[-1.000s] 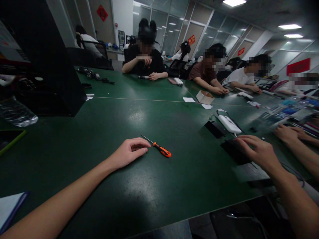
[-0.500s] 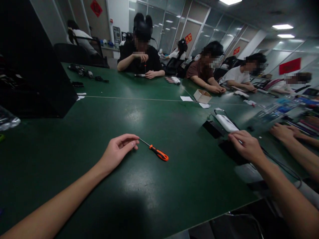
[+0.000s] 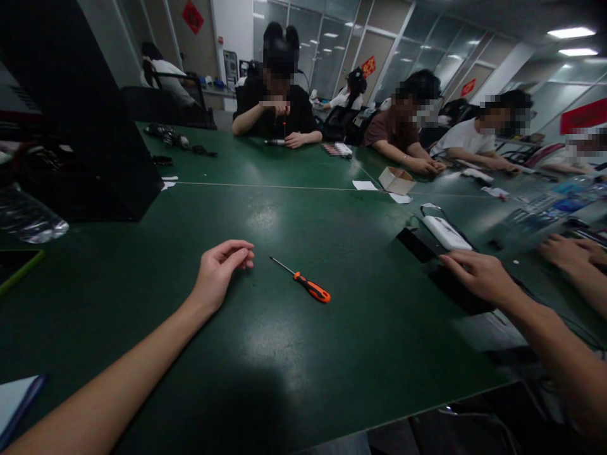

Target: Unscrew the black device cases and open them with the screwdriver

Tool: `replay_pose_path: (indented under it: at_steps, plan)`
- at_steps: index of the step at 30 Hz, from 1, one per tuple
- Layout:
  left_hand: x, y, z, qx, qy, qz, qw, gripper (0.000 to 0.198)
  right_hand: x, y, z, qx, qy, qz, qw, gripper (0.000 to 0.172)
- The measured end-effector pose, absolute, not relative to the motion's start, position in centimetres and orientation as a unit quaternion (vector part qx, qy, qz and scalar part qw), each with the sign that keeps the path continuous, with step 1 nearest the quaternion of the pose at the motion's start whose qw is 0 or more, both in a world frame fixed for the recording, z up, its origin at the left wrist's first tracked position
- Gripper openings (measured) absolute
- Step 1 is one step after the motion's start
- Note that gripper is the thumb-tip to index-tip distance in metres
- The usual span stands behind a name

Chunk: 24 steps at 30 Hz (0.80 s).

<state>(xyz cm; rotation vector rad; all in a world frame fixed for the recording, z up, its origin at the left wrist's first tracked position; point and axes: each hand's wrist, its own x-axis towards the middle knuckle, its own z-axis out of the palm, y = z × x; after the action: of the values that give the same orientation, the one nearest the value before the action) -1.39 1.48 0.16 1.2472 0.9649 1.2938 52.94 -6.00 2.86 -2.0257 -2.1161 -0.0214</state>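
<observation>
An orange-and-black screwdriver (image 3: 312, 287) lies on the green table, its metal shaft pointing up and left. Just left of its tip is my left hand (image 3: 222, 268), fingers loosely curved and thumb close to them, with nothing in it. My right hand (image 3: 474, 273) is at the right side, fingers stretched to the left over the end of a flat black piece (image 3: 420, 245). Whether it touches that piece I cannot tell. A white device (image 3: 446, 232) with a cable lies just beyond these fingers. Another dark flat patch (image 3: 458, 292) shows below the hand.
A large black case (image 3: 109, 145) stands at the left, a clear plastic bottle (image 3: 33, 215) before it. A small cardboard box (image 3: 397, 180) and papers (image 3: 364, 185) lie farther off. Another person's hands (image 3: 566, 249) rest at the right; several people sit across the table.
The whole view has shifted, so most things appear farther right. My left hand has drawn back from the screwdriver's tip, leaving a gap. My right hand has come slightly closer to the black piece.
</observation>
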Motion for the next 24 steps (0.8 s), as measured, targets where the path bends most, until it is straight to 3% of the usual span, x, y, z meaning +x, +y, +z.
replay_pose_path:
  at_steps: [5, 9, 14, 19, 22, 24]
  plan:
    - [-1.3, 1.6, 0.1, 0.504, 0.407, 0.549, 0.527, 0.017, 52.5, -3.0, 4.1, -0.720, -0.689, -0.079, 0.039, 0.028]
    - [-1.3, 1.7, -0.1, 0.504, 0.406, 0.551, 0.527, 0.018, 51.1, 0.1, 4.3, -0.769, -0.636, -0.025, -0.056, 0.031]
    - [-1.3, 1.6, -0.2, 0.509, 0.405, 0.546, 0.528, 0.018, 48.9, 1.7, 4.1, -0.777, -0.625, -0.033, -0.071, 0.018]
    - [-1.2, 1.3, 0.2, 0.558, 0.412, 0.517, 0.502, 0.019, 42.6, -0.9, 6.4, -0.731, -0.682, -0.025, -0.016, 0.024]
    - [-1.1, 1.0, 0.5, 0.594, 0.411, 0.492, 0.486, 0.023, 36.0, -3.9, 7.9, -0.628, -0.768, 0.019, 0.123, 0.026]
    - [-1.1, 0.9, 0.5, 0.606, 0.403, 0.484, 0.486, 0.026, 31.2, -5.7, 8.2, -0.553, -0.815, 0.072, 0.160, 0.020]
